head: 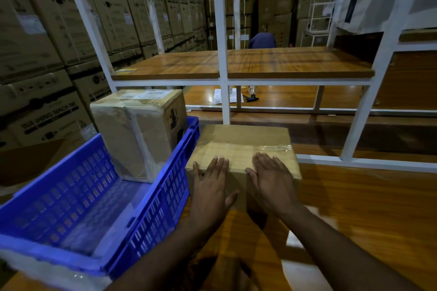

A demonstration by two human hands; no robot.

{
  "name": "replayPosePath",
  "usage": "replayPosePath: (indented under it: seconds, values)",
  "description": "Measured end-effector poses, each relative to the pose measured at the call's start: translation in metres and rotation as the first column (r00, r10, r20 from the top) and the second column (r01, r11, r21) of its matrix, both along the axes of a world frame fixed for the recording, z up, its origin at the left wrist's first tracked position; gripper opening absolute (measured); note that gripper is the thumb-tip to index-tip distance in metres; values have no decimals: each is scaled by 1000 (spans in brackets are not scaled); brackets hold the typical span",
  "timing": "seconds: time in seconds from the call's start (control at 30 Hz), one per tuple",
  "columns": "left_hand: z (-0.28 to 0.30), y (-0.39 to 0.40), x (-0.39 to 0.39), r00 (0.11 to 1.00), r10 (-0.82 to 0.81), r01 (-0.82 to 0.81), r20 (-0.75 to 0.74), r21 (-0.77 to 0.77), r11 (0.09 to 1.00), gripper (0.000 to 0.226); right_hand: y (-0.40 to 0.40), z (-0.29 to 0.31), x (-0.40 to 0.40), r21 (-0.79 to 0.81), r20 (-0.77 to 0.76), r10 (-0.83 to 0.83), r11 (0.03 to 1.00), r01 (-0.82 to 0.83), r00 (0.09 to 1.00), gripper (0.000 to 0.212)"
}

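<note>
So the step here looks like shifting the small cardboard box [243,142]: either sliding it forward or getting set to lift it. It sits flat on the wooden worktop [366,208], toward the left side, with its left face just beside the right wall of the blue crate [163,196] and its far side pointing at the bottom rail of the white rack [221,30].

Both hands are flat and not gripping anything. The left hand [211,186] lies palm down over the box's near left corner, fingers straight and together, thumb out to the side. The right hand [272,184] does the same on the near right part of the top, fingers pointing forward along the taped seam. Both forearms come in low from the near edge and angle in toward each other.

My guess is that if the box is headed for the wooden shelf [295,61], flat palms won't do it. The hands need to slide out to the sides and curl under or clamp the ends before lifting. A second, taller taped box [139,134] stands at the far end of the crate, so it's probably next.
</note>
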State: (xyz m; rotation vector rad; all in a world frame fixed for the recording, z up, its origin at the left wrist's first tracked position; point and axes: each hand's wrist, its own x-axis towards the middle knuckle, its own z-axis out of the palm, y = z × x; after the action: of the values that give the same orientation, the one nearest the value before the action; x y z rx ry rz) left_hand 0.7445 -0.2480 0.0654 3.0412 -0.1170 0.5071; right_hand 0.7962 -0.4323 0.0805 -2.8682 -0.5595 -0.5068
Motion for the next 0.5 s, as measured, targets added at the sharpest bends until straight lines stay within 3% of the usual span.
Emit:
replayPosePath:
  seconds: [0.23,0.5]
  values:
    - [23,4,-3,995,-59,50,-74,-121,991,87,5,14,-11,141,-38,34,990,-28,999,56]
    - [39,-2,-53,996,-55,73,71,-282,957,75,25,30,-62,341,86,181,919,-199,980,39]
